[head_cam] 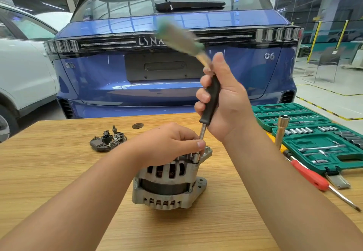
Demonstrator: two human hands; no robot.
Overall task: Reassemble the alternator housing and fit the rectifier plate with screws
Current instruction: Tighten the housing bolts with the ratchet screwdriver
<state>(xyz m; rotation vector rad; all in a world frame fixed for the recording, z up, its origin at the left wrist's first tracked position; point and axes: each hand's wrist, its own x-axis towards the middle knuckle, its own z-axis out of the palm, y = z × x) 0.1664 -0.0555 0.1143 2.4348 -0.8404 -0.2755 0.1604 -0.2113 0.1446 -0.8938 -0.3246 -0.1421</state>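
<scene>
A workshop bay fills the top of the frame: a blue car point(176, 58) seen from the rear, with a white car point(23, 70) at the left edge. Below it a wooden table point(59, 182) spans the lower half.

At right on the table, an open green socket case point(318, 139) holds rows of sockets; a red-handled screwdriver point(310, 178) lies in front of it, and a long socket tube point(281, 131) leans up beside it.

At lower centre stands the alternator housing point(169, 182), upright on its end. It looks like cast metal, heavy and rigid, with slotted vents and mounting lugs. It should sit steady under load; the ribbed body or the lugs look like the safest places to hold, not the copper windings seen through the slots.

The right hand point(222, 97) is clenched round the black grip of a nut driver point(210, 101), whose upper end is blurred. The left hand point(172, 142) pinches the driver's shaft just above the socket end, steadying it on a bolt at the housing's top edge.

Left of centre, well apart from the housing, lies the rectifier plate point(108, 140), dark, with small terminals. It looks light and more delicate, so best lifted by its edges. No loose screws are discernible.
</scene>
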